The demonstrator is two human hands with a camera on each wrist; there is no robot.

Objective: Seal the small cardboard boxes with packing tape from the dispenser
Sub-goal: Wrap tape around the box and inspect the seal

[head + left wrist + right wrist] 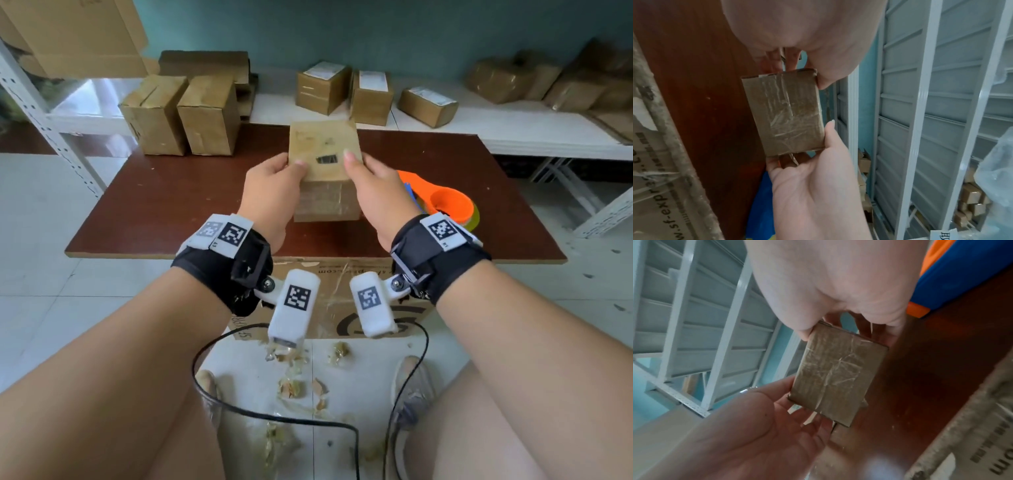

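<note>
A: Gripping check: how are the hands sitting?

B: Both are holding one small cardboard box (324, 161) above the brown table (171, 202). I am pinching its left side with my left hand (270, 195), thumb on the upper face, fingers underneath. My right hand (375, 192) is doing the same on the right side.

A: Tape?

B: Clear packing tape is showing wrinkled across the face toward me, seen in both wrist views (785, 112) (835, 374). Upper face is carrying a dark printed mark.

A: Dispenser location?

B: Orange and blue tape dispenser (442, 202) is lying on the table just beside my right wrist, apart from the box.

A: Surroundings?

B: Two taller boxes (181, 116) are standing at the table's far left corner. Labelled boxes (371, 96) are sitting on the white shelf (513, 130) behind. Tape scraps (291, 387) are lying on the floor between my knees.
</note>
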